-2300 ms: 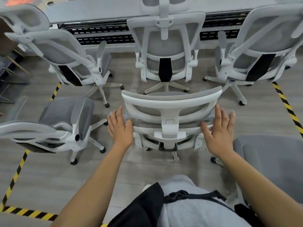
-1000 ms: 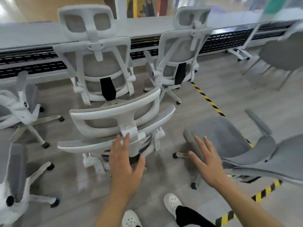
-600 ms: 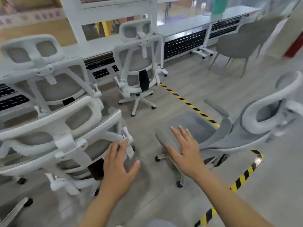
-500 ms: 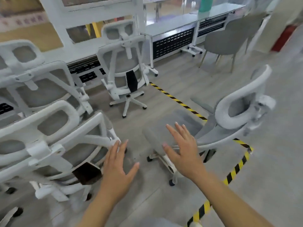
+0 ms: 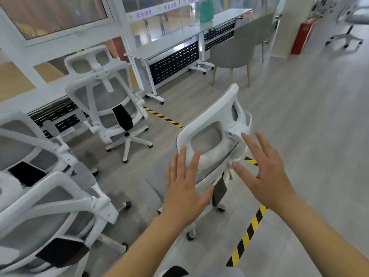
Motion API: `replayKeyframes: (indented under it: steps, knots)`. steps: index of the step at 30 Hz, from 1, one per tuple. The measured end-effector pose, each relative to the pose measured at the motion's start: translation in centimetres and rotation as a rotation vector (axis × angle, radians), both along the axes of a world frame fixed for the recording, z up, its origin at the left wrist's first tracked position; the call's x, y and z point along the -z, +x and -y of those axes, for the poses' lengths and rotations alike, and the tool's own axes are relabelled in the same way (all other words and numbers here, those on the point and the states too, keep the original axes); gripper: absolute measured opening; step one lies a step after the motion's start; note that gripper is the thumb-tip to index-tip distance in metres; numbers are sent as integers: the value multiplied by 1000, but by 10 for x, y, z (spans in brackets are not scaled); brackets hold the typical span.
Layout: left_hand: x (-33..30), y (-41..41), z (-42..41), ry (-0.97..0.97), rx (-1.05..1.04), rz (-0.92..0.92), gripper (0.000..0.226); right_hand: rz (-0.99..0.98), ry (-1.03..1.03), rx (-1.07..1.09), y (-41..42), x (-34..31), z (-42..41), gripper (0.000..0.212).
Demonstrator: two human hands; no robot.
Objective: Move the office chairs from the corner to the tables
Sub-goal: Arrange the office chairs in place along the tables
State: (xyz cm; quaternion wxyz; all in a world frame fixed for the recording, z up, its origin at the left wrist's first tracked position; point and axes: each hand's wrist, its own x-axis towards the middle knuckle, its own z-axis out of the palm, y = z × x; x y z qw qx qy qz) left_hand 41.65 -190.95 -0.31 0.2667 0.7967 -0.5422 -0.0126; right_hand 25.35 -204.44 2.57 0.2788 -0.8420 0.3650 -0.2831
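Note:
A white office chair with grey mesh stands right in front of me, its headrest turned toward me, over the yellow-black floor tape. My left hand is spread flat with straight fingers at the left edge of the chair's back. My right hand is spread with fingers apart just right of the chair's back frame; whether it touches is unclear. Neither hand grips anything. White tables run along the glass wall behind.
Another white office chair stands at the wall to the left, and two more crowd the left foreground. A grey shell chair sits at the tables. A red cabinet and open grey floor lie right.
My view has swung right from the row of chairs. The chair on the right has turned its back toward me, and both hands have risen from its seat to its headrest.

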Motion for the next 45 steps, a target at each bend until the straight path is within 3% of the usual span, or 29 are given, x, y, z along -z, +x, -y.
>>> replayKeyframes:
  steps: [7, 11, 16, 21, 28, 31, 34, 38, 41, 45]
  knots:
    - [50, 14, 62, 31, -43, 404, 78, -340, -29, -29, 25, 13, 88, 86]
    - [74, 50, 68, -164, -11, 513, 61, -289, 17, -56, 55, 23, 128, 92]
    - [71, 88, 81, -231, 20, 461, 58, 3, 255, -167, 92, 26, 141, 92]
    - [78, 120, 93, -261, 64, 471, 58, 30, 415, -166, 123, 49, 161, 106]
    - [89, 175, 118, -250, -79, 447, 60, -118, 316, -213, 185, 60, 211, 114]
    - [102, 193, 127, -235, -219, 263, 64, -126, 249, -235, 213, 62, 238, 111]
    - [112, 212, 130, -59, -362, 94, 67, -177, 158, -311, 251, 68, 267, 107]
    - [119, 233, 142, 161, -530, 102, 75, -405, -56, -394, 296, 63, 298, 111]
    - [107, 250, 169, 202, -688, 1, 69, -546, -97, -466, 327, 52, 322, 125]
    - [104, 269, 200, 193, -809, -32, 60, -571, -224, -531, 365, 62, 355, 130]
